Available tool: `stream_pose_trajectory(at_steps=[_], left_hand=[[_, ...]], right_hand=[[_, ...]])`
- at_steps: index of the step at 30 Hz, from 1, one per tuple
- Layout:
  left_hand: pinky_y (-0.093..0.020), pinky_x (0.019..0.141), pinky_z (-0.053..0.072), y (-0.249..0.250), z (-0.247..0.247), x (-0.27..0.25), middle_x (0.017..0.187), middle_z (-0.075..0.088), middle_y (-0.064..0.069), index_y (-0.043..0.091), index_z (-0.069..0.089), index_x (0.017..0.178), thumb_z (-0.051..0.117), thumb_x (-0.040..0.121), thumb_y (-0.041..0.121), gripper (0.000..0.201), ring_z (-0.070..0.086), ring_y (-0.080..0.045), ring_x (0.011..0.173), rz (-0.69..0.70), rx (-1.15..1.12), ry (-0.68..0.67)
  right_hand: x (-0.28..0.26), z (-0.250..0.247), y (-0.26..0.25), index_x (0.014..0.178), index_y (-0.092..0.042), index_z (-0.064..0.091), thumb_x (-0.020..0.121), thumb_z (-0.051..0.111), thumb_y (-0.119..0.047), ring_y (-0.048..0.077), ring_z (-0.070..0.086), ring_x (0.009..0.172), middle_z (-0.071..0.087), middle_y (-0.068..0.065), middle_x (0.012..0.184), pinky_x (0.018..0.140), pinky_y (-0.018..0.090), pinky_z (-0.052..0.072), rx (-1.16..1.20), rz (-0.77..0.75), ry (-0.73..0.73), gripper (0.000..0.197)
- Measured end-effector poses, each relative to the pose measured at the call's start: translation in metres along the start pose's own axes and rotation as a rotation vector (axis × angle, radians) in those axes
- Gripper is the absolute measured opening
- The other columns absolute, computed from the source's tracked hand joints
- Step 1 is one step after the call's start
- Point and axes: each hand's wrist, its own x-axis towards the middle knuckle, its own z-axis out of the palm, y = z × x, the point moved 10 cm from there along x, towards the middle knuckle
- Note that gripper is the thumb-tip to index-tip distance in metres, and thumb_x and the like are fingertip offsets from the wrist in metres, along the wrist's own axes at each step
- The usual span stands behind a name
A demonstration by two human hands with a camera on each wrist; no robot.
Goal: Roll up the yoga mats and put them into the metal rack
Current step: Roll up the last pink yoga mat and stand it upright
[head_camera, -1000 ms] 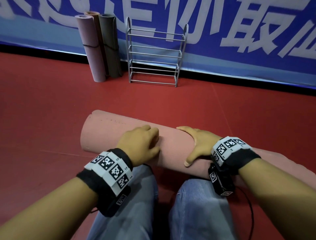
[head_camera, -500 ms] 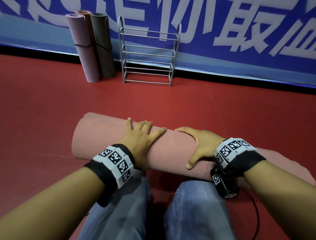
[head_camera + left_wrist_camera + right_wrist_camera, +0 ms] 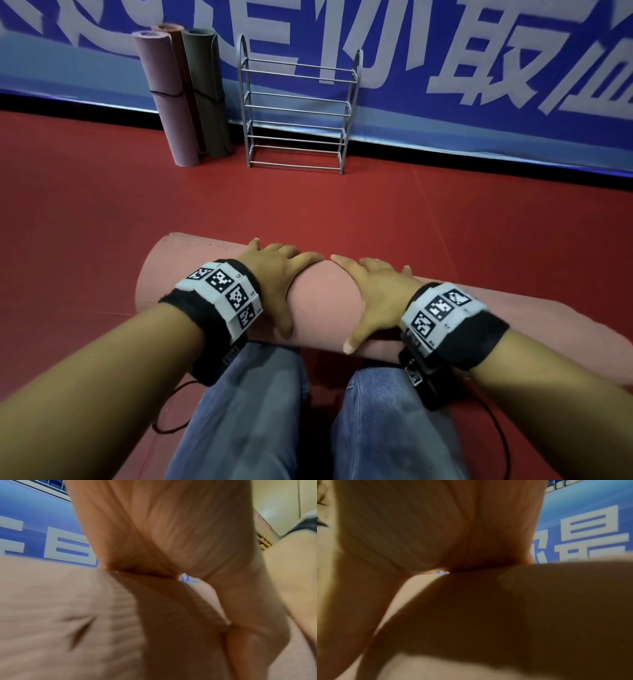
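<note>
My fingers [image 3: 274, 253] lie straight, both hands pressing the thick salmon-pink rolled foam yoga mat [image 3: 325, 301]; the grey metal wire rack [image 3: 298, 106] stands at 12 o'clock.

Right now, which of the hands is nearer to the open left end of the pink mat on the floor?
Left. The left hand presses on the pink mat between its middle and that end. The right hand presses just right of the left one, farther from it.
</note>
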Motion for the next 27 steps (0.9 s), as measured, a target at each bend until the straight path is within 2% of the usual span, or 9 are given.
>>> stream_pose_trajectory(at_steps=[3, 5, 8, 11, 14, 17, 20, 23, 27], left_hand=[[-0.068, 0.110, 0.011, 0.003, -0.004, -0.002, 0.161, 0.007, -0.004, 0.042, 0.003, 0.151, 0.086, 0.054, 0.052, 0.128, 0.006, -0.027, 0.148, -0.018, 0.012, 0.034], [-0.065, 0.113, 0.009, 0.013, -0.012, -0.009, 0.160, 0.005, -0.004, 0.044, 0.009, 0.149, 0.083, 0.058, 0.051, 0.118, 0.004, -0.026, 0.146, 0.041, 0.027, 0.151], [-0.065, 0.110, 0.019, 0.024, -0.014, -0.020, 0.151, 0.025, -0.006, 0.044, 0.019, 0.139, 0.081, 0.054, 0.053, 0.106, 0.023, -0.028, 0.136, 0.141, 0.058, 0.363], [-0.068, 0.093, 0.038, 0.018, -0.015, -0.026, 0.132, 0.050, -0.013, 0.033, 0.043, 0.129, 0.083, 0.036, 0.051, 0.103, 0.041, -0.030, 0.116, 0.121, 0.059, 0.583], [-0.046, 0.073, 0.048, 0.014, -0.025, -0.030, 0.106, 0.055, -0.011, 0.023, 0.051, 0.111, 0.080, 0.044, 0.044, 0.076, 0.051, -0.031, 0.090, 0.084, 0.017, 0.737], [-0.036, 0.051, 0.044, 0.009, -0.029, -0.029, 0.089, 0.053, -0.007, 0.016, 0.055, 0.096, 0.080, 0.060, 0.038, 0.049, 0.055, -0.031, 0.070, 0.012, -0.039, 0.727], [-0.031, 0.056, 0.038, 0.003, -0.034, -0.018, 0.099, 0.057, 0.001, 0.021, 0.048, 0.106, 0.058, 0.087, 0.051, 0.037, 0.061, -0.027, 0.082, -0.089, -0.139, 0.642], [-0.031, 0.060, 0.038, 0.003, -0.037, -0.009, 0.098, 0.062, 0.005, 0.024, 0.037, 0.110, 0.040, 0.090, 0.066, 0.046, 0.062, -0.025, 0.086, -0.162, -0.199, 0.631], [-0.034, 0.060, 0.037, 0.003, -0.031, 0.006, 0.070, 0.052, 0.002, 0.019, 0.029, 0.120, 0.043, 0.084, 0.074, 0.068, 0.062, -0.032, 0.080, -0.259, -0.367, 0.567]], right_hand=[[0.005, -0.005, 0.000, 0.148, -0.050, -0.002, 0.043, 0.085, -0.066, 0.029, 0.035, 0.135, 0.038, 0.005, 0.146, 0.108, 0.064, 0.025, 0.037, -0.016, 0.083, 0.137], [0.012, -0.008, 0.005, 0.146, -0.053, 0.003, 0.039, 0.082, -0.070, 0.028, 0.044, 0.127, 0.045, 0.002, 0.138, 0.105, 0.055, 0.035, 0.074, -0.026, 0.076, 0.134], [0.021, -0.010, 0.011, 0.145, -0.054, 0.009, 0.030, 0.078, -0.072, 0.025, 0.050, 0.121, 0.049, 0.001, 0.133, 0.102, 0.045, 0.043, 0.171, -0.028, 0.017, 0.135], [0.025, -0.010, 0.020, 0.147, -0.049, 0.018, 0.039, 0.087, -0.059, 0.020, 0.051, 0.117, 0.052, -0.003, 0.131, 0.101, 0.036, 0.043, 0.256, -0.043, -0.003, 0.129], [0.027, -0.014, 0.038, 0.146, -0.047, 0.024, 0.050, 0.093, -0.045, 0.018, 0.054, 0.111, 0.055, -0.006, 0.127, 0.095, 0.029, 0.043, 0.334, -0.033, 0.035, 0.118], [0.024, -0.022, 0.060, 0.144, -0.048, 0.028, 0.053, 0.093, -0.040, 0.016, 0.055, 0.110, 0.057, -0.008, 0.125, 0.092, 0.027, 0.043, 0.451, 0.003, 0.097, 0.112], [0.020, -0.029, 0.083, 0.141, -0.050, 0.033, 0.051, 0.094, -0.038, 0.013, 0.056, 0.109, 0.058, -0.011, 0.121, 0.087, 0.025, 0.041, 0.577, 0.036, 0.175, 0.110], [0.017, -0.033, 0.099, 0.141, -0.047, 0.035, 0.051, 0.095, -0.035, 0.011, 0.057, 0.108, 0.059, -0.013, 0.120, 0.087, 0.023, 0.041, 0.665, 0.053, 0.233, 0.109], [0.013, -0.038, 0.107, 0.139, -0.045, 0.037, 0.053, 0.095, -0.032, 0.008, 0.058, 0.105, 0.060, -0.016, 0.115, 0.087, 0.025, 0.042, 0.712, 0.051, 0.283, 0.104]])
